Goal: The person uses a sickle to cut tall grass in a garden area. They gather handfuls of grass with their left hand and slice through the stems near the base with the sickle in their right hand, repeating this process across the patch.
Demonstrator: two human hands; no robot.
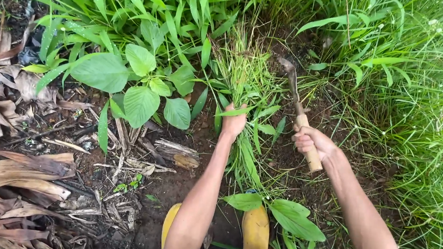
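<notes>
My left hand (232, 122) grips a bunch of long green grass (243, 79) near its base, with the blades fanning upward from my fist. My right hand (311, 141) is closed around the wooden handle (307, 142) of a sickle. Its dark curved blade (290, 74) points up toward the foot of the grass clump, just right of the held bunch. Bare dark soil lies between my two hands.
My yellow rubber boots (255, 230) stand at the bottom centre. A broad-leaved plant (140, 89) grows to the left, with dry brown leaves (12, 176) and a piece of rotten wood (177, 154) beyond it. Dense tall grass (423, 103) fills the right side.
</notes>
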